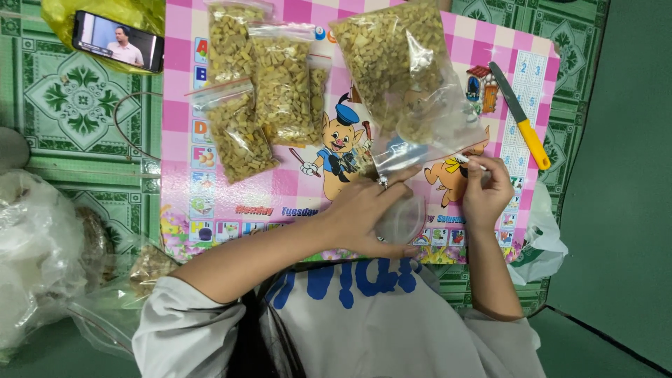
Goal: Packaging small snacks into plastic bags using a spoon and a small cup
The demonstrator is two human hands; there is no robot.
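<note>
A large clear zip bag (392,63) full of yellow-brown chunks lies on the pink cartoon-printed board (180,133), its mouth towards me. My left hand (364,210), a ring on one finger, grips the bag's mouth from the left, over a clear round plastic piece (404,220). My right hand (486,192) pinches the white zip strip at the bag's right corner. Three smaller filled bags (238,136) (283,84) (227,31) lie side by side further left on the board.
A knife with a yellow handle (523,119) lies on the board's right side. A phone (119,40) with a lit screen rests on yellow plastic at top left. White plastic bags (35,245) pile up at the left, and a green patterned mat (84,98) lies beneath.
</note>
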